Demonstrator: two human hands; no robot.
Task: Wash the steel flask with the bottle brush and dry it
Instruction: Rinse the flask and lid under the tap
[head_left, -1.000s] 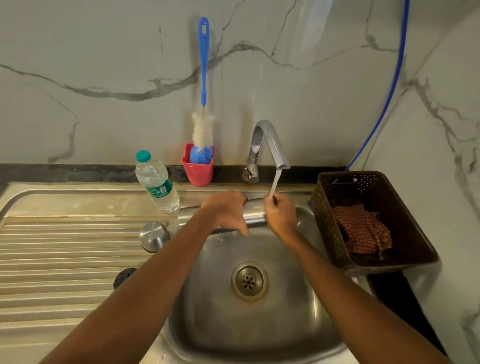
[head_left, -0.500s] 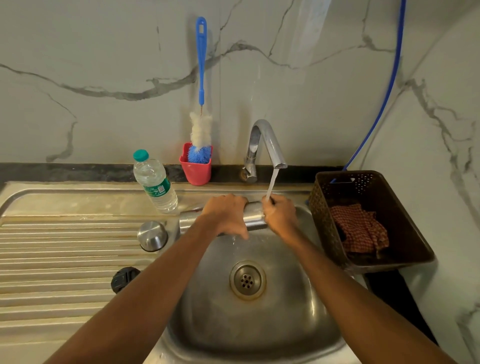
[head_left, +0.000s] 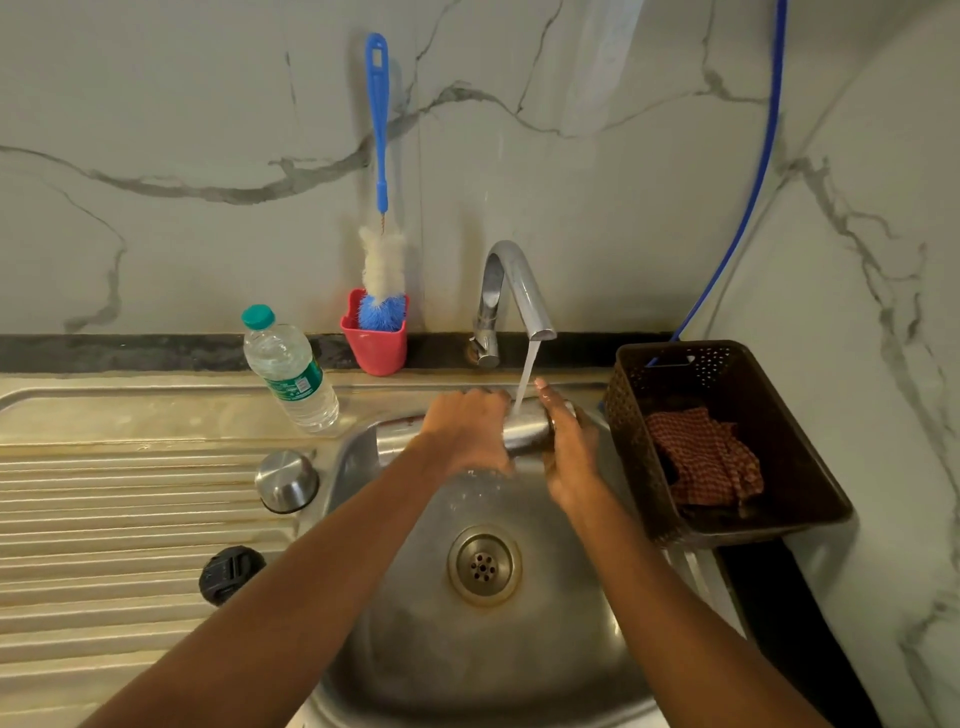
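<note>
While the tap (head_left: 511, 291) is running, we're holding the flask (head_left: 524, 428) sideways under the stream, over the sink (head_left: 467, 649) so runoff is draining. Left hand (head_left: 467, 431) fingers are wrapping its body, and right hand (head_left: 569, 452) fingers are lying fairly straight against its end. The brush (head_left: 382, 260) is waiting in the cup (head_left: 374, 348).

Veined marble walls (head_left: 156, 104), black ledge (head_left: 130, 353), steel sink (head_left: 415, 649), ridged drainboard (head_left: 104, 509)

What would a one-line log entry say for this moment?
phase: rinse | left grip holds steel flask | right grip touches flask | tap water on flask | bottle brush in red cup
</note>
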